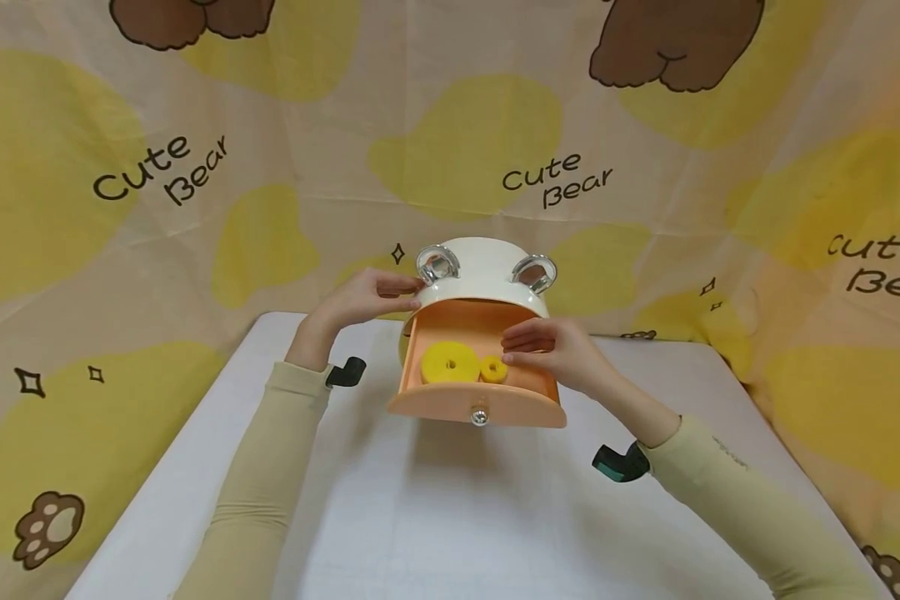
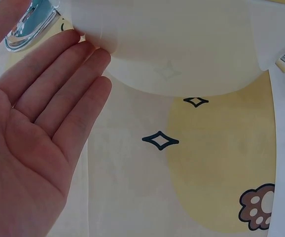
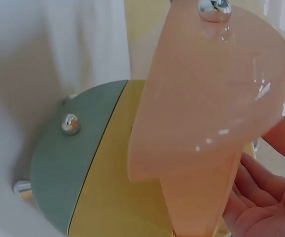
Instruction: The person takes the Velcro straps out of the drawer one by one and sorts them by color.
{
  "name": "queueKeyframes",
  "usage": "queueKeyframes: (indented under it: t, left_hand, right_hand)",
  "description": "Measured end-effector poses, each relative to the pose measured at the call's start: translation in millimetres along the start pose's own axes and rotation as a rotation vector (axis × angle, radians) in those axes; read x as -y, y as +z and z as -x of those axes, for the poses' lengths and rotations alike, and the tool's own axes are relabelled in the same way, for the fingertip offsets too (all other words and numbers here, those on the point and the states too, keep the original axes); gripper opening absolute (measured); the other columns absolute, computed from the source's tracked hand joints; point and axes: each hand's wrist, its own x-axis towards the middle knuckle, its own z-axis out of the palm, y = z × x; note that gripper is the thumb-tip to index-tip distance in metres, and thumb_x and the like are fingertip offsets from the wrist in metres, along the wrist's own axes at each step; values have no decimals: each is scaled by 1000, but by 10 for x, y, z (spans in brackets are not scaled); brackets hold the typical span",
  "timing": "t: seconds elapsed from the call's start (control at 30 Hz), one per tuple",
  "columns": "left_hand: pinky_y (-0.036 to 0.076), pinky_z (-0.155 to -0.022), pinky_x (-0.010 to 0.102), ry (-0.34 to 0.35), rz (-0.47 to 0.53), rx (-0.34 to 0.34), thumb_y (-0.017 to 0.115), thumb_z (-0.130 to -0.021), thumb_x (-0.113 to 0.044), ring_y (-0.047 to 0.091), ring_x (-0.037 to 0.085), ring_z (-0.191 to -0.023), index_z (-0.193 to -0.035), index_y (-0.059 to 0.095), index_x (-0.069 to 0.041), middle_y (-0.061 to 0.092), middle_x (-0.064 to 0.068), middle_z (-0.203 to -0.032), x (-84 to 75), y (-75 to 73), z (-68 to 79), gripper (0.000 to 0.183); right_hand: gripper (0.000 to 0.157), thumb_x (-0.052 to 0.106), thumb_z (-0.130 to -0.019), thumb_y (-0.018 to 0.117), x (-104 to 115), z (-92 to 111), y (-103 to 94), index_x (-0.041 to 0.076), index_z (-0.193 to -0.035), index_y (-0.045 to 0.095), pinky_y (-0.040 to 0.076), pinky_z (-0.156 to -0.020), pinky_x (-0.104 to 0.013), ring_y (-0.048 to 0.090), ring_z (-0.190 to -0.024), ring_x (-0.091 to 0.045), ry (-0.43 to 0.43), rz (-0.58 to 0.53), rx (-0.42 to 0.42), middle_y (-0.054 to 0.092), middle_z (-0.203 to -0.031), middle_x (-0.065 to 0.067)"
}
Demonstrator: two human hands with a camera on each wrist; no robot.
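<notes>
A small rounded cabinet [image 1: 487,267] with a white top and two silver ear-like loops stands on the table. Its orange drawer [image 1: 521,406], with a silver knob, is pulled out. Inside lie a large yellow disc [image 1: 450,363] with a hole and a small yellow ring [image 1: 493,370] beside it. My left hand [image 1: 356,298] has its fingertips at the cabinet's upper left side, fingers straight in the left wrist view. Over the drawer's right part, my right hand [image 1: 558,354] reaches in with relaxed fingers, fingertips right by the small ring. In the right wrist view the drawer hides those fingertips.
Below the orange drawer are a yellow drawer [image 3: 115,182] and a green one [image 3: 78,153] with a knob. The cabinet stands on silver feet [image 3: 23,189]. A white cloth [image 1: 435,533] covers the table, and a printed bear curtain [image 1: 450,133] hangs behind it.
</notes>
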Motion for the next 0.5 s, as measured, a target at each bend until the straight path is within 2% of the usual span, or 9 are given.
queueKeyframes:
  t: [0.13,0.37,0.5]
  left_hand:
    - [47,-99,42,21,14,1,74,-82,-37,58,27,-119,-125,64,-14,64,5,-124,27,6,-18,50]
    - [48,-98,40,30,0,-4,74,-81,-39,60,20,-117,-125,64,-16,65,2,-124,23,9,-26,51]
    - [47,-99,40,32,-7,1,74,-81,-39,60,20,-117,-126,63,-15,64,4,-125,20,5,-25,52]
  right_hand:
    - [39,27,-78,78,-6,-15,60,8,-111,68,56,-82,-28,69,-94,-18,-6,17,8,71,-105,-7]
    - [43,22,-77,80,31,-35,120,3,-113,67,56,-85,-33,69,-96,-23,-4,32,12,70,-107,-11]
    - [46,21,-76,81,37,-55,147,2,-114,66,56,-85,-34,69,-96,-24,10,57,13,70,-108,-12]
